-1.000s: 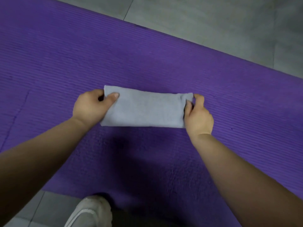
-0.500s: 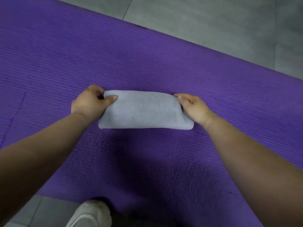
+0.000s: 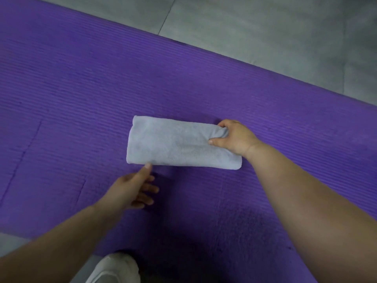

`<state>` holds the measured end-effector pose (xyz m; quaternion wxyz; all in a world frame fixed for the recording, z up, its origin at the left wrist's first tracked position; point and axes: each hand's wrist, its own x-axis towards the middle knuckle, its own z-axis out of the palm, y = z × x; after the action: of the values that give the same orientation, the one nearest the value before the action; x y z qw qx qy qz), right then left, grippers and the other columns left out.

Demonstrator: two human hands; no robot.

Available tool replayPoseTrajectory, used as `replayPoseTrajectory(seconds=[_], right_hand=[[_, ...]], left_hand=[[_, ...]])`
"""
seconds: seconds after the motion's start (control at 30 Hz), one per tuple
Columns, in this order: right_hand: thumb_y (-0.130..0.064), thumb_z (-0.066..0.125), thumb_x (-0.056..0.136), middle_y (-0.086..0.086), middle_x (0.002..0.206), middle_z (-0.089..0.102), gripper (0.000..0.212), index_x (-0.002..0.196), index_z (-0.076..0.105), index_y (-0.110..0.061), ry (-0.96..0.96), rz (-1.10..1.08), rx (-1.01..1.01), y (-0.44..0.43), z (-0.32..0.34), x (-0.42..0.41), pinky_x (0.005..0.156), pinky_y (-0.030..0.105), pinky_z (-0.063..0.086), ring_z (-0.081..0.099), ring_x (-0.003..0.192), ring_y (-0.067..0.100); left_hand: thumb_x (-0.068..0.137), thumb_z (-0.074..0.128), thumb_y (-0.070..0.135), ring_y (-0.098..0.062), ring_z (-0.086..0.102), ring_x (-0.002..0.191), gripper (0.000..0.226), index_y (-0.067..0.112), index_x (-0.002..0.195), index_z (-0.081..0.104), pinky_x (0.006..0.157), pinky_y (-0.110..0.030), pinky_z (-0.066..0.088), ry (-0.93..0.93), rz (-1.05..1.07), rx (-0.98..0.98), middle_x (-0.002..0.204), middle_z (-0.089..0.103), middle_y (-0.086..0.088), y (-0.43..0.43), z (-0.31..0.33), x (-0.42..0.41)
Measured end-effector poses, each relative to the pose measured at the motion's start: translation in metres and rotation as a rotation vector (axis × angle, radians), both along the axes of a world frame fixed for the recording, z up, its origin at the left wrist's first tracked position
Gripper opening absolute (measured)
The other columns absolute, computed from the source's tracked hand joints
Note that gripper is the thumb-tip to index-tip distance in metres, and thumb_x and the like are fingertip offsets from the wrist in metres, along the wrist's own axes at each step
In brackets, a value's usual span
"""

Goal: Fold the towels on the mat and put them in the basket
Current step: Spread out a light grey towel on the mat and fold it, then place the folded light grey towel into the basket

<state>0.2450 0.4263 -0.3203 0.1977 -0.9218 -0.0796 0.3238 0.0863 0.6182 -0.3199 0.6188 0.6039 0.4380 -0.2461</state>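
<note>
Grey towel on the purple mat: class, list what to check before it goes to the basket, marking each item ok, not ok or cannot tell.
1. The grey terry towel is folded into a compact rectangle: ok.
2. The right hand grips the towel's right end: ok.
3. The left hand holds the towel: not ok; it is open, with one fingertip at the near edge.
4. The towel lies wholly on the ribbed purple foam mat: ok.
5. Where the basket stands: cannot tell, not in view.
</note>
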Motion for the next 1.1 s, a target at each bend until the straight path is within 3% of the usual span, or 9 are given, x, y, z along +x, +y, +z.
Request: replayPoseTrajectory(seconds=[0.07, 0.17, 0.43, 0.53, 0.6, 0.7, 0.83, 1.0, 1.1], right_hand=[[-0.039, 0.067, 0.078, -0.001, 0.12, 0.05, 0.053, 0.122, 0.049, -0.017, 0.012, 0.006, -0.002, 0.0, 0.001, -0.001, 0.088, 0.028, 0.038, 0.046, 0.111, 0.016], [-0.039, 0.07, 0.076, 0.002, 0.121, 0.051, 0.055, 0.121, 0.049, -0.017, 0.043, -0.008, 0.005, -0.004, -0.002, -0.006, 0.089, 0.029, 0.041, 0.048, 0.108, 0.017], [-0.04, 0.071, 0.075, -0.004, 0.098, 0.051, 0.051, 0.114, 0.052, -0.014, 0.136, -0.023, 0.016, -0.01, -0.008, -0.013, 0.074, 0.024, 0.038, 0.05, 0.09, 0.013], [-0.038, 0.069, 0.077, -0.002, 0.091, 0.056, 0.032, 0.097, 0.055, -0.017, 0.288, -0.057, 0.064, -0.014, 0.002, -0.014, 0.058, 0.024, 0.042, 0.054, 0.079, 0.014], [-0.035, 0.068, 0.079, 0.003, 0.09, 0.06, 0.027, 0.092, 0.056, -0.015, 0.364, -0.149, 0.142, -0.022, 0.021, -0.016, 0.058, 0.026, 0.047, 0.059, 0.08, 0.019], [-0.031, 0.071, 0.077, 0.003, 0.09, 0.065, 0.032, 0.098, 0.059, -0.009, 0.422, -0.38, 0.327, -0.041, 0.062, -0.037, 0.072, 0.03, 0.05, 0.063, 0.088, 0.02], [-0.029, 0.072, 0.075, -0.009, 0.1, 0.064, 0.037, 0.108, 0.057, -0.021, 0.539, -0.412, 0.436, -0.065, 0.153, -0.08, 0.08, 0.025, 0.05, 0.06, 0.094, 0.009], [-0.018, 0.074, 0.075, -0.01, 0.087, 0.068, 0.017, 0.088, 0.063, -0.023, 0.695, -0.608, 0.633, -0.087, 0.314, -0.127, 0.074, 0.019, 0.05, 0.062, 0.082, 0.005], [-0.027, 0.076, 0.063, -0.005, 0.091, 0.071, 0.032, 0.092, 0.065, -0.019, 0.642, -0.77, 0.729, -0.099, 0.419, -0.152, 0.084, 0.03, 0.052, 0.065, 0.086, 0.012]], left_hand=[[0.088, 0.047, 0.045, -0.016, 0.061, 0.07, 0.026, 0.021, 0.09, 0.054, 0.06, -0.028, 0.043, 0.005, 0.142, -0.138, 0.09, 0.063, -0.001, -0.007, -0.006, 0.007], [0.086, 0.052, 0.044, -0.015, 0.06, 0.085, 0.031, 0.019, 0.105, 0.053, 0.063, -0.027, 0.044, -0.088, 0.339, -0.159, 0.1, 0.061, 0.0, -0.008, -0.011, 0.027], [0.085, 0.059, 0.032, -0.013, 0.062, 0.091, 0.025, 0.019, 0.105, 0.058, 0.071, -0.022, 0.046, -0.216, 0.386, -0.082, 0.101, 0.066, 0.002, -0.005, -0.014, 0.052], [0.085, 0.057, 0.031, -0.004, 0.06, 0.065, 0.03, 0.015, 0.11, 0.054, 0.064, -0.02, 0.045, -0.242, 0.361, -0.07, 0.077, 0.065, 0.006, -0.007, -0.002, 0.068], [0.085, 0.055, 0.031, -0.006, 0.063, 0.066, 0.031, 0.014, 0.111, 0.056, 0.06, -0.021, 0.048, -0.243, 0.363, -0.074, 0.079, 0.067, 0.005, -0.015, 0.021, 0.082], [0.086, 0.056, 0.024, -0.009, 0.069, 0.083, 0.027, 0.013, 0.111, 0.059, 0.066, -0.021, 0.054, -0.284, 0.454, -0.171, 0.095, 0.071, 0.001, -0.031, 0.075, 0.094], [0.088, 0.053, 0.021, -0.004, 0.069, 0.069, 0.01, 0.016, 0.089, 0.061, 0.056, -0.016, 0.054, -0.264, 0.354, -0.149, 0.073, 0.073, 0.007, -0.058, 0.178, 0.087], [0.088, 0.051, 0.02, -0.003, 0.067, 0.064, 0.009, 0.018, 0.087, 0.06, 0.051, -0.016, 0.052, -0.211, 0.219, -0.136, 0.067, 0.072, 0.01, -0.081, 0.342, 0.076], [0.088, 0.051, 0.017, -0.001, 0.066, 0.057, 0.01, 0.017, 0.083, 0.06, 0.049, -0.013, 0.051, -0.227, 0.09, -0.156, 0.061, 0.07, 0.01, -0.104, 0.449, 0.08]])
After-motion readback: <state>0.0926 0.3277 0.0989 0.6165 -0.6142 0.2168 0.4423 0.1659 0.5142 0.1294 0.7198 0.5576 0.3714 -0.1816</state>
